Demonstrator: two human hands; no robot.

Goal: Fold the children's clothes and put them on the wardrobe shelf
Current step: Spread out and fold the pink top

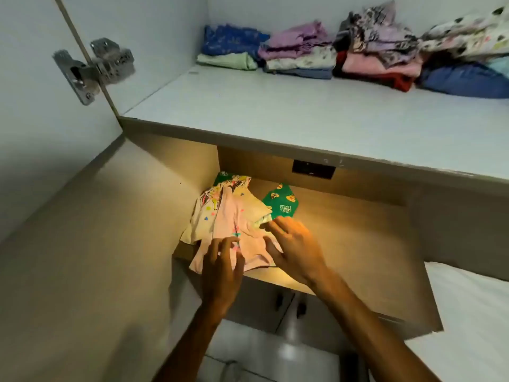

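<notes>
Position: head-worn, above the lower shelf (pixel 344 230)
Facing: forward and down into the wardrobe
Nearness: close, within arm's reach
Upper shelf (pixel 275 111): ahead, slightly below eye level

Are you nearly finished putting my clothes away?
Partly. Folded piles already sit on the upper shelf. Left hand and right hand are on the pink top on the lower shelf; the green garment beside it remains.

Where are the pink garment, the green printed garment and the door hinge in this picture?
pink garment (pixel 237 232), head view, on the middle of its pink front, above the hands.
green printed garment (pixel 281 201), head view, on its green panel right of the pink one.
door hinge (pixel 93 68), head view, on the metal body.
</notes>
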